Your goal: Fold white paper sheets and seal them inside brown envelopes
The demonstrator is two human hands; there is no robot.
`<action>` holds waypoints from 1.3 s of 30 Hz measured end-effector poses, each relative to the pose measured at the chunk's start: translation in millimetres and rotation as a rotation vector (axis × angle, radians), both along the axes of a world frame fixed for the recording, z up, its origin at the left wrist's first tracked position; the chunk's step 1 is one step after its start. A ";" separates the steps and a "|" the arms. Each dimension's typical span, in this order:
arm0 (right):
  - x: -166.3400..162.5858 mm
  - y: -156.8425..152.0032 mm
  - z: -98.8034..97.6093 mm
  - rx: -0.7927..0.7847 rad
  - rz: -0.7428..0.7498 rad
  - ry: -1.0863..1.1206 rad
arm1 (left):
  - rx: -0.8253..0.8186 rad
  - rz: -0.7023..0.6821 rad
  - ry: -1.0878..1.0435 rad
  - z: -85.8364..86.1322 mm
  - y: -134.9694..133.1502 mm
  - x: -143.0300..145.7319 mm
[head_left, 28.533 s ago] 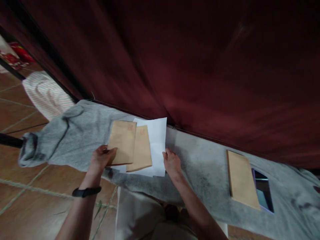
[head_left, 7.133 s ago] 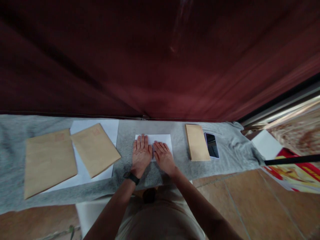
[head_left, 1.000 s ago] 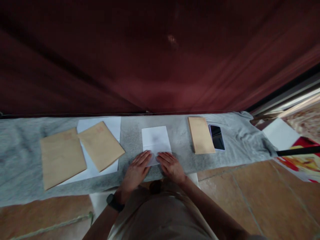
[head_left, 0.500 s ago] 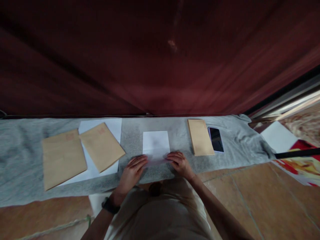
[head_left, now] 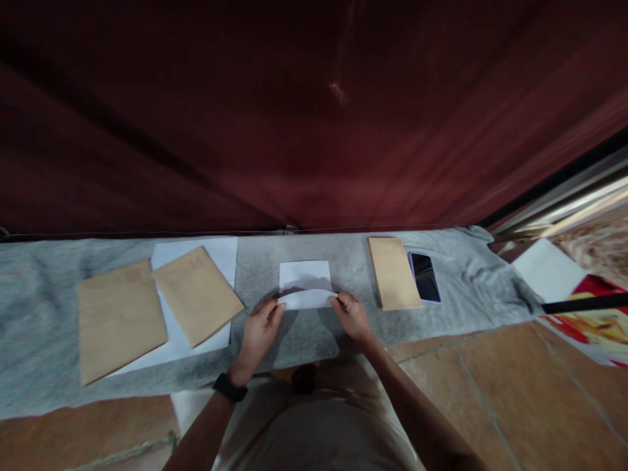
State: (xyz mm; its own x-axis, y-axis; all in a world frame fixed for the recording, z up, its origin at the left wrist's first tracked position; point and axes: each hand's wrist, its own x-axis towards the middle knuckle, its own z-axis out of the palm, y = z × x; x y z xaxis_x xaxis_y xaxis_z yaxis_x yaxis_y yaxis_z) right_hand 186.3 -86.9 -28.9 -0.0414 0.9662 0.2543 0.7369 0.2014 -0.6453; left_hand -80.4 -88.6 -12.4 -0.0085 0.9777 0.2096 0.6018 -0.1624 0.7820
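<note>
Raised since the last frame, the near edge of the white sheet (head_left: 306, 301) bows upward.
Left hand (head_left: 259, 332) and right hand (head_left: 354, 320) pinch its ends, straight ahead at twelve o'clock, fingers partly hidden; two brown envelopes (head_left: 122, 322) lie at its nine o'clock, contents out of sight.

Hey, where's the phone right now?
In the head view, the phone is on the right side, lying on the grey cloth, right beside the brown paper stack, which sits between it and the right hand.
</note>
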 end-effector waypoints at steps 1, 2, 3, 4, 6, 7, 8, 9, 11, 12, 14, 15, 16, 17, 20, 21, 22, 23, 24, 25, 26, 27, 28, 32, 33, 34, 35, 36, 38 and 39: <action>-0.5 1.7 0.2 -0.012 -0.005 0.019 | 0.003 0.004 0.002 0.2 0.8 1.0; -0.6 2.9 0.5 -0.021 -0.005 0.037 | 0.005 -0.001 0.005 0.3 1.5 1.2; -0.3 3.6 0.7 -0.026 -0.002 0.052 | 0.007 -0.015 0.008 0.3 2.2 0.8; 0.1 3.8 0.8 -0.028 0.000 0.065 | 0.006 -0.036 0.011 0.4 2.8 -0.1; 1.0 3.6 1.2 -0.029 0.002 0.080 | -0.001 -0.070 0.012 0.4 3.8 -2.5; 1.2 3.5 1.6 -0.032 0.004 0.083 | -0.003 -0.076 0.010 0.4 4.3 -3.4; 1.1 3.7 2.1 -0.041 0.003 0.085 | -0.004 -0.074 0.008 0.5 4.8 -3.9; 0.6 4.2 2.8 -0.056 -0.003 0.086 | -0.003 -0.064 0.009 0.7 5.5 -3.8; -1.3 6.2 4.8 -0.100 -0.024 0.083 | -0.002 -0.034 0.028 1.6 7.4 -1.9; -2.6 7.5 6.2 -0.127 -0.040 0.077 | -0.004 -0.021 0.048 2.3 8.8 -0.2; -5.4 10.5 9.3 -0.179 -0.078 0.047 | -0.011 0.009 0.094 3.7 12.2 3.6; -6.8 12.0 11.2 -0.202 -0.095 0.027 | -0.014 0.028 0.117 4.3 14.2 5.6; -8.1 13.5 13.2 -0.223 -0.108 0.003 | -0.018 0.050 0.139 4.7 16.2 7.3; -9.4 15.2 15.5 -0.244 -0.119 -0.025 | -0.022 0.072 0.159 5.0 18.3 9.0; -13.5 21.5 23.5 -0.315 -0.143 -0.134 | -0.052 0.125 0.218 5.5 24.1 13.3; -15.1 24.0 26.4 -0.342 -0.151 -0.177 | -0.067 0.138 0.241 5.8 25.8 14.7; -16.8 26.7 29.4 -0.367 -0.158 -0.218 | -0.083 0.151 0.269 6.4 27.2 16.1; -18.6 29.3 32.3 -0.388 -0.166 -0.256 | -0.099 0.163 0.300 7.1 28.5 17.7; -20.5 31.8 34.9 -0.406 -0.173 -0.289 | -0.116 0.175 0.335 8.1 29.6 19.2; -22.3 34.0 37.3 -0.421 -0.179 -0.318 | -0.133 0.187 0.372 9.4 30.5 20.8; -24.1 35.9 39.3 -0.434 -0.184 -0.341 | -0.150 0.196 0.408 10.9 31.3 22.4; -25.9 37.6 40.9 -0.445 -0.189 -0.361 | -0.168 0.202 0.442 12.6 32.1 24.0; -27.4 39.0 42.2 -0.456 -0.192 -0.379 | -0.189 0.207 0.471 14.4 32.9 25.4; -32.0 43.5 44.5 -0.474 -0.209 -0.434 | -0.277 0.223 0.537 21.1 37.1 29.9; -32.8 44.7 44.8 -0.474 -0.211 -0.443 | -0.292 0.226 0.543 22.2 38.4 30.7; -33.5 46.0 45.1 -0.472 -0.214 -0.451 | -0.302 0.225 0.546 23.0 39.9 31.2; -34.1 47.3 45.4 -0.469 -0.219 -0.458 | -0.308 0.223 0.549 23.7 41.4 31.7; -34.8 48.8 45.8 -0.465 -0.223 -0.465 | -0.315 0.221 0.552 24.1 42.9 32.0; -36.1 51.7 46.8 -0.456 -0.229 -0.484 | -0.328 0.220 0.560 25.2 45.7 32.6; -36.7 53.3 47.3 -0.451 -0.232 -0.495 | -0.334 0.221 0.564 25.9 47.0 32.9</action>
State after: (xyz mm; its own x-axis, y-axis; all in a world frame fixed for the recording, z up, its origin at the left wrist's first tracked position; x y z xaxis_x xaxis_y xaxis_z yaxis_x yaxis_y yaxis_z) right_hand 149.6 -33.6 18.4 0.1708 0.9708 -0.1686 0.9567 -0.2043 -0.2074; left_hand -47.5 -41.5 13.5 -0.1929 0.9786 -0.0711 0.9226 0.2056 0.3264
